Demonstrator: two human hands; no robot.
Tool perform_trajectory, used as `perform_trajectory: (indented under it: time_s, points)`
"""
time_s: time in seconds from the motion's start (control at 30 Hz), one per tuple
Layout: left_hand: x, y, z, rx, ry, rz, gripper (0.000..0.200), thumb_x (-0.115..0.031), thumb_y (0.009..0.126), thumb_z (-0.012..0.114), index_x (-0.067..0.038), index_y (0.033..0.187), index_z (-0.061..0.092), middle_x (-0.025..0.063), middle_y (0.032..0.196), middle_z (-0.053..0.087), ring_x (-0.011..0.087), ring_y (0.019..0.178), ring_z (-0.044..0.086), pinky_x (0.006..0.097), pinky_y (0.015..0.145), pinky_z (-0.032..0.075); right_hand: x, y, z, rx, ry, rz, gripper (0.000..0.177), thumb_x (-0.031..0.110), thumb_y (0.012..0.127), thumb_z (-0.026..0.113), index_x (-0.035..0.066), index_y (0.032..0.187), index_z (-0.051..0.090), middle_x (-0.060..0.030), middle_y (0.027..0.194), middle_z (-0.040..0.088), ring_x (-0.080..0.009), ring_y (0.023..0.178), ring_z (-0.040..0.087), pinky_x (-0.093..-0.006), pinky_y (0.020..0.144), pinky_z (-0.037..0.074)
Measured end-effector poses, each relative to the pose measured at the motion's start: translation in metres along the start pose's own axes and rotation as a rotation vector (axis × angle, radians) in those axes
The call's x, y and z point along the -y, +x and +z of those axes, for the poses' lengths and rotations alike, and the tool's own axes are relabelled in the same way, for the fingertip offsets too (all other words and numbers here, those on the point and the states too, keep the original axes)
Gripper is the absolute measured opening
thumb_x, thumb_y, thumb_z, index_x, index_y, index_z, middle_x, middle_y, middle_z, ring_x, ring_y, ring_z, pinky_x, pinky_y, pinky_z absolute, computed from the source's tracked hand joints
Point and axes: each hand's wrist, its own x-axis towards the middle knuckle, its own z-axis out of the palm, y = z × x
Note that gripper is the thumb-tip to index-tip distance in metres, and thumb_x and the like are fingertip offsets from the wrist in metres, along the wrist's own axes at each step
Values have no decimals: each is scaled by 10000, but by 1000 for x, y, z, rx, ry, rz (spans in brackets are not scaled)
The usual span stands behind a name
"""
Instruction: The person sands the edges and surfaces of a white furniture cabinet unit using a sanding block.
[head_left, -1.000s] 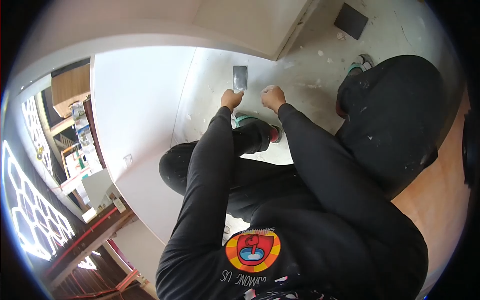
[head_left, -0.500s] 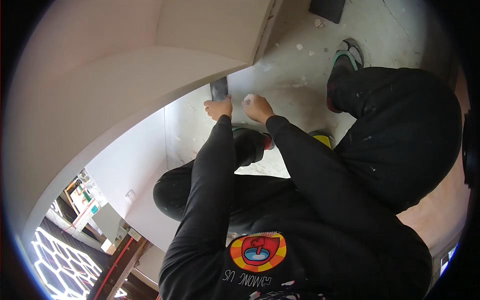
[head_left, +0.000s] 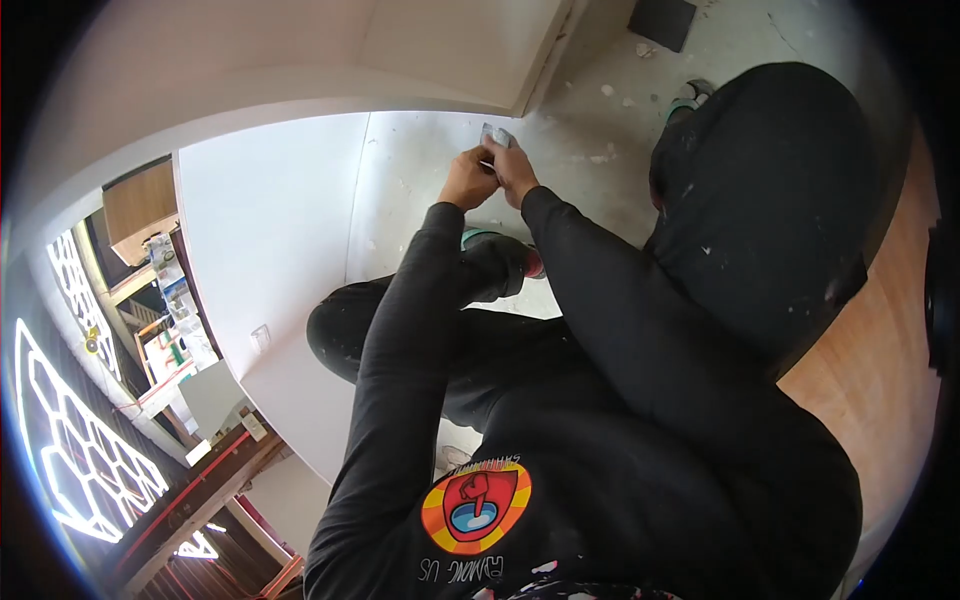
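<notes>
My left hand [head_left: 468, 180] and my right hand [head_left: 513, 170] meet low over the floor, close to the lower edge of the pale panel. A small grey-white flat piece [head_left: 495, 133] sticks out past the fingers of my right hand, which is closed on it. The fingers of my left hand are bent and pressed in against the right hand; I cannot tell what lies between them. My knees are bent in dark trousers, and one sandalled foot [head_left: 686, 100] shows at the right.
The large pale panel [head_left: 300, 60] overhangs at the top left, and a white upright panel [head_left: 270, 210] stands left of my arms. A dark square sheet [head_left: 662, 22] lies on the floor [head_left: 590, 120] among pale crumbs. Shelving [head_left: 140, 215] and bright hexagonal lights [head_left: 80, 450] show far left.
My hands were apart and have come together, moving up in view. The dark flat piece by my left hand no longer shows. The view has shifted, with more of the white panel showing.
</notes>
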Motion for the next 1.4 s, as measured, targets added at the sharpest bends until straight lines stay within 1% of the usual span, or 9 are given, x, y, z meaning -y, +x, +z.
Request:
perform_trajectory:
  time_s: [0.13,0.17,0.3,0.6,0.73,0.87,1.2,1.23,1.4]
  points:
    - [-52,-23,-10,-62,786,167,646,-196,831,697,-32,1422,498,182,1026,728,354,860,731,424,759,575,-18,24,-11,-289,-51,-35,480,328,1065,373,-20,1319,584,-235,1302,641,-410,1184,619,-425,1040,471]
    - [-69,-28,-9,-80,942,169,916,-217,844,697,-95,1606,203,187,1030,707,343,842,729,426,733,577,-10,18,-11,-330,-246,-79,472,320,1062,371,-15,1313,589,-253,1300,636,-430,1202,602,-442,1046,465]
    - [-115,-33,-18,-78,1123,-129,1103,-243,851,708,-109,1637,-55,213,996,701,347,833,730,452,693,576,3,2,-7,-381,-478,-145,490,281,1053,355,-56,1354,544,-310,1337,592,-456,1267,551,-458,1081,431]
    - [-71,2,-23,-9,1346,-63,1063,-121,871,637,-216,1637,-94,125,791,734,295,681,725,424,641,557,-21,35,-6,-330,-697,-366,529,187,1012,402,-121,1443,390,-362,1385,526,-452,1250,570,-469,1064,455]
    - [-53,1,-29,136,1355,-61,878,-197,907,640,-181,1636,149,136,871,754,315,750,737,445,671,561,6,12,12,-391,-446,-322,540,188,1007,411,-123,1447,370,-358,1354,546,-463,1249,561,-476,1057,461]
    - [-84,-49,-64,377,1240,-80,473,-379,913,694,-100,1284,602,170,913,749,379,891,720,476,752,555,7,19,39,-334,-536,-319,586,217,1001,437,-46,1513,324,-329,1421,517,-473,1282,533,-476,1090,432]
    - [-90,-133,-93,348,850,-306,603,-367,949,659,-125,1480,506,175,864,740,396,852,698,482,764,528,-53,89,52,-322,-784,-373,935,187,859,590,-185,1529,53,-368,1612,157,-438,1534,168,-540,1232,155]
    - [-88,-131,-94,322,786,-291,597,-397,945,662,-130,1461,524,195,881,735,413,876,696,503,780,527,-64,97,59,-634,-1093,-740,931,193,861,580,-192,1526,53,-368,1617,147,-443,1533,166,-532,1236,145]
    - [-85,-125,-91,322,768,-298,589,-424,942,661,-147,1447,538,226,956,729,425,935,691,511,816,532,-34,59,84,-385,-578,-333,922,251,902,527,-215,1514,20,-372,1630,65,-452,1537,137,-487,1248,139]
